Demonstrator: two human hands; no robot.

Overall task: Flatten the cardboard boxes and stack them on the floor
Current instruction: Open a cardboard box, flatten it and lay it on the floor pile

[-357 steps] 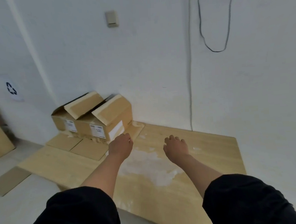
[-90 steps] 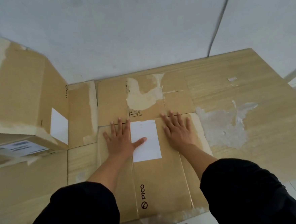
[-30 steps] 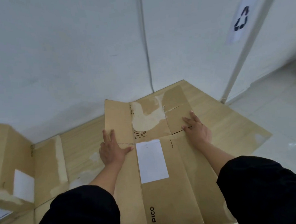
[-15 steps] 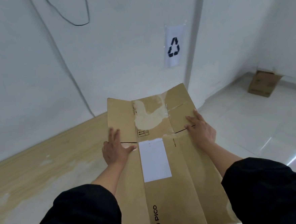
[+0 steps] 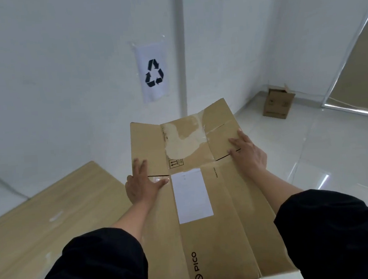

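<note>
Two black sleeves are filling the bottom of the head view, forearms reaching forward. Between them a flattened cardboard box is being held up off the ground, near edge at the bottom of the frame with a "PICO" logo on it, far flaps pointing toward the wall. A white label is sitting on the middle panel; a pale torn patch is showing on the far centre flap beside small handling symbols.

Left hand is lying on the left side of the box, fingers straight and slightly blurred over the flap crease, thumb stretched out across the top face toward the label; I cannot tell whether anything is curling under the edge. Right hand is lying along the right edge, fingers extended flat on the right flap, spread fairly wide.

Lower left, a light wooden tabletop is lying below the box. Right side, glossy white floor tiles are reflecting light. Farther back, a recycling sign is hanging on the white wall. In the far right corner a small open cardboard box is standing on the floor, next to a leaning framed panel.
</note>
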